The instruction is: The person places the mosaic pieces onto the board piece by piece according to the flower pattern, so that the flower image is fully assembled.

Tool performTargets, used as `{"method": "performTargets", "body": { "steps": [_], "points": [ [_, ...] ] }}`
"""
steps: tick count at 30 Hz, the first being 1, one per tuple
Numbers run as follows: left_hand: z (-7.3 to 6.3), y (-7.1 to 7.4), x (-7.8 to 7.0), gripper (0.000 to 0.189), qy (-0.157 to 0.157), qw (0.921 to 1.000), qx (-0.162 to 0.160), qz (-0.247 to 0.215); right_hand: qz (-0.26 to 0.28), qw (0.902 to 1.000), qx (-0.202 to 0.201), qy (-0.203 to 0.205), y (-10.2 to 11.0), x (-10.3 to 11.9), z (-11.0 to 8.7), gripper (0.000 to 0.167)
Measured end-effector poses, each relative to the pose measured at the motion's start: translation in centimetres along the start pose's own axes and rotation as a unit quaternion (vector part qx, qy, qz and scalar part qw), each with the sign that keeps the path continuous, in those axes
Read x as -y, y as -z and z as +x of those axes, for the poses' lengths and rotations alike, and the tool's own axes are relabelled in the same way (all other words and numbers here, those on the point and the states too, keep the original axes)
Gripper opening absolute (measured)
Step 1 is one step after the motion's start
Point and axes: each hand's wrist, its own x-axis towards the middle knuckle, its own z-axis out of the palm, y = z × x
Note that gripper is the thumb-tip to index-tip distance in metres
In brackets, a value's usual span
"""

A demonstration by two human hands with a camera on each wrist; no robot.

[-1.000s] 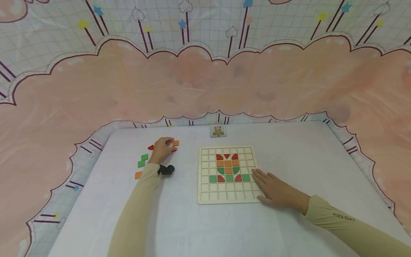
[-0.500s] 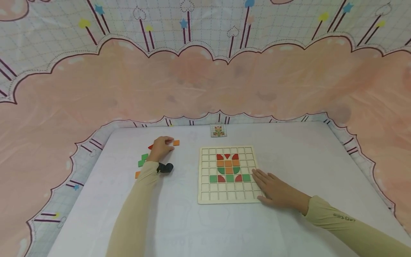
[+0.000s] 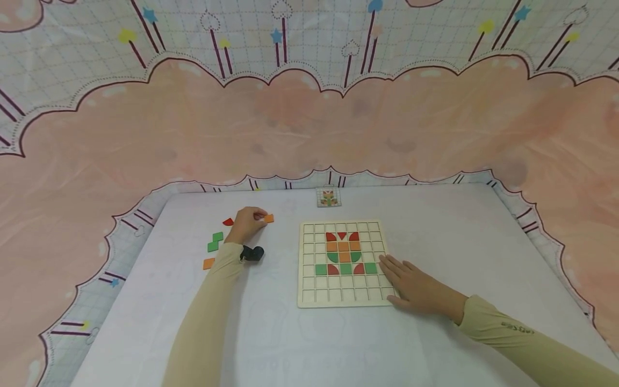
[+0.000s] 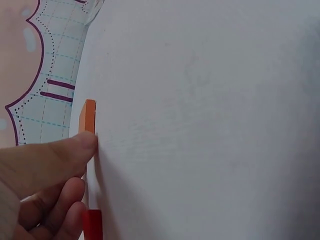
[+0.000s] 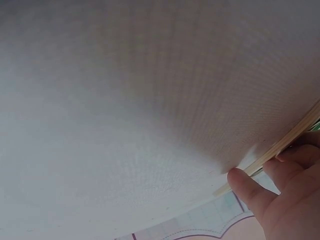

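My left hand (image 3: pixel 245 224) pinches an orange square tile (image 3: pixel 269 218) between thumb and fingers, low over the left part of the table. In the left wrist view the thumb lies against the near side of that orange tile (image 4: pixel 90 115), and a red piece (image 4: pixel 93 225) sits by the curled lower fingers. My right hand (image 3: pixel 419 286) rests with straight fingers on the right edge of a wooden grid board (image 3: pixel 309 295). Red, orange and green tiles on the board form a flower-like pattern. The right wrist view shows the fingers along the board's edge (image 5: pixel 267 156).
Left of the board lie a red quarter-round piece (image 3: pixel 228 221), two green squares (image 3: pixel 213 246) and another orange tile (image 3: pixel 208 263). Behind the board is a small picture card (image 3: pixel 329 197) with a similar pattern. A patterned cloth (image 3: pixel 309 129) rises behind the white table (image 3: pixel 348 344).
My left hand has taken hold of the orange tile and shifted it slightly to the right and nearer. The right hand and the board have stayed put.
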Motion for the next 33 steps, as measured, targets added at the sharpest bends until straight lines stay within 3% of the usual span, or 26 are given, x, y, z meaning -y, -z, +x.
{"method": "performTargets", "body": {
  "steps": [24, 33],
  "points": [
    [-0.4, -0.2, 0.4, 0.028, -0.042, 0.9987, 0.004, 0.027, -0.001, 1.0, 0.003, -0.002, -0.1, -0.1, 0.0, 0.072],
    [-0.1, -0.4, 0.9, 0.028, -0.034, 0.9992, 0.014, 0.015, 0.0, 1.0, 0.003, -0.002, 0.0, 0.0, 0.0, 0.071]
  ]
}}
